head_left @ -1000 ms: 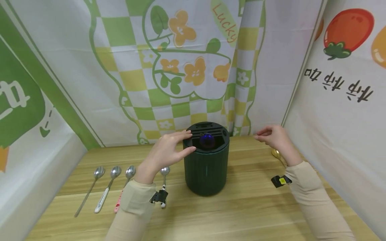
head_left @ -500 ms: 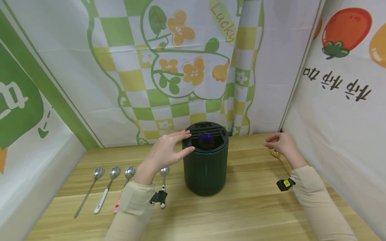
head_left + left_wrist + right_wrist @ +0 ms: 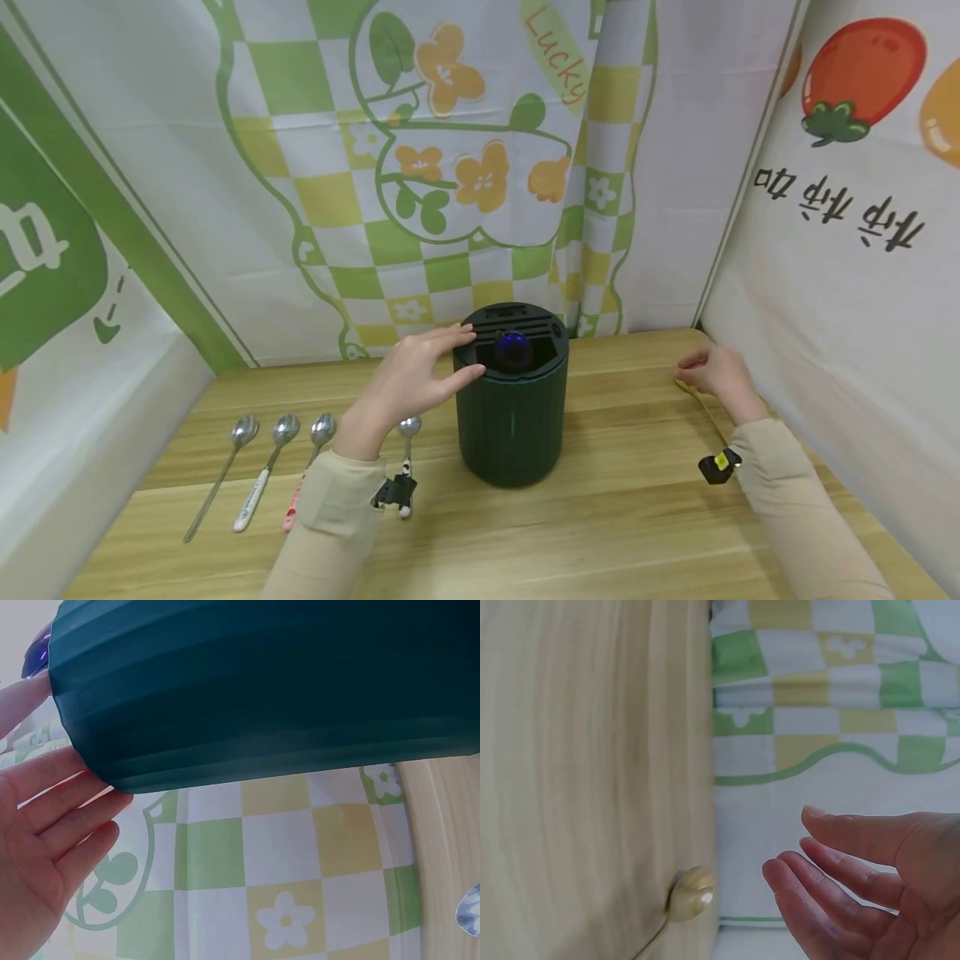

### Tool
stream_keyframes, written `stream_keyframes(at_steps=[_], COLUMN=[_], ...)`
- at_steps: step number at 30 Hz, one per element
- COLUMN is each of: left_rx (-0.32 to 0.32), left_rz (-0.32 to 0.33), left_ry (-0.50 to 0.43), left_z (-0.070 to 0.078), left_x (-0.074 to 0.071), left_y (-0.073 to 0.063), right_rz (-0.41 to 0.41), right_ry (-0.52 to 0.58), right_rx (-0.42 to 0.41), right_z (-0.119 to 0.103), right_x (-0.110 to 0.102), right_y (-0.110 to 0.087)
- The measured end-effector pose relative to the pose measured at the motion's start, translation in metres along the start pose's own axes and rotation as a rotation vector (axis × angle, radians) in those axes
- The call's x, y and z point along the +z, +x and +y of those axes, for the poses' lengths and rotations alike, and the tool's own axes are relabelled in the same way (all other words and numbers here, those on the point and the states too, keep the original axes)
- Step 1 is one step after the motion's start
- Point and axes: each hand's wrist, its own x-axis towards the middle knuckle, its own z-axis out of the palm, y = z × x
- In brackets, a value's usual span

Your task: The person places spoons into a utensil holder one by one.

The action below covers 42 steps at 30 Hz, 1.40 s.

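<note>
A dark green ribbed canister (image 3: 512, 437) with a black slotted top stands mid-table. Inside its top opening sits a shiny, round, bluish-purple thing (image 3: 513, 351). My left hand (image 3: 408, 377) touches the canister's near-left rim with fingers and thumb extended; the left wrist view shows the fingertips along its ribbed edge. Over at the right, my right hand (image 3: 722, 382) is above the bowl end of a gold spoon (image 3: 708, 410), partly covering it in the head view. In the right wrist view the fingers are loosely bent, with nothing between them, apart from the spoon's bowl (image 3: 692, 895).
Several silver spoons lie in a row on the left, among them a plain one (image 3: 243, 431), a white-handled one (image 3: 286, 428), a pink-handled one (image 3: 323, 428) and one by the left wrist (image 3: 409, 427). A patterned curtain (image 3: 420, 275) hangs behind the wooden table (image 3: 525, 542).
My right hand has moved right and down toward the gold spoon, now overlapping its bowl in the head view. The left hand and the canister have stayed in place.
</note>
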Motion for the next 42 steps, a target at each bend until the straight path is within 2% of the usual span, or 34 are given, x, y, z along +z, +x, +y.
stream_keyframes(at_steps=[7, 15, 23, 29, 34, 42], left_rx=[-0.001, 0.004, 0.014, 0.020, 0.018, 0.013], left_rz=[-0.003, 0.000, 0.017, 0.022, 0.021, 0.017], left_ry=[0.001, 0.002, 0.007, 0.012, 0.010, 0.007], left_z=[0.000, 0.000, 0.000, 0.000, 0.000, 0.000], left_x=[0.000, 0.000, 0.000, 0.000, 0.000, 0.000], left_y=[0.000, 0.000, 0.000, 0.000, 0.000, -0.001], right_rz=[-0.021, -0.022, -0.037, -0.017, -0.028, -0.059], right_ry=[0.036, -0.032, -0.037, -0.037, -0.025, -0.100], right_rx=[0.044, 0.098, 0.127, 0.139, 0.180, 0.235], right_z=[0.016, 0.036, 0.052, 0.057, 0.056, 0.058], right_x=[0.004, 0.009, 0.012, 0.015, 0.016, 0.015], right_y=[0.001, 0.003, 0.001, 0.000, 0.000, -0.001])
